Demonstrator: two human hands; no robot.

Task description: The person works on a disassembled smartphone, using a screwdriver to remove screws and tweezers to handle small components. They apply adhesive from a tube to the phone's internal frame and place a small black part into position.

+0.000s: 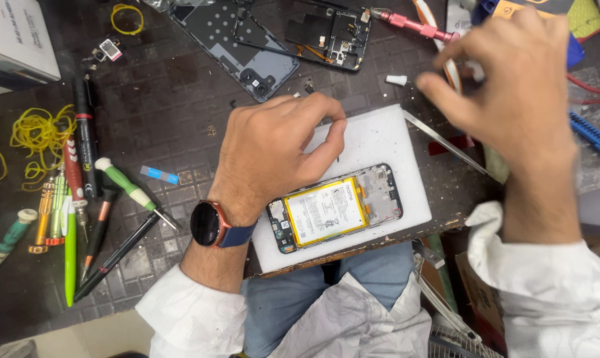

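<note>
An opened phone (336,207) with a yellow-edged battery lies face down on a white foam pad (379,136) at the bench's front edge. My left hand (273,149), with a round watch on its wrist, rests on the pad just above the phone, thumb and forefinger pinched together; whatever is between them is too small to see. My right hand (512,86) hovers blurred above the bench at the right, fingers loosely curled and apart, nothing visible in it. Metal tweezers (446,142) lie beside the pad under that hand.
The phone's back cover (237,43) and an inner frame (330,33) lie at the top. A pink-handled screwdriver (412,25) is beside them. Several screwdrivers and pens (81,192) and yellow rubber bands (38,132) crowd the left. A white box (14,40) sits top left.
</note>
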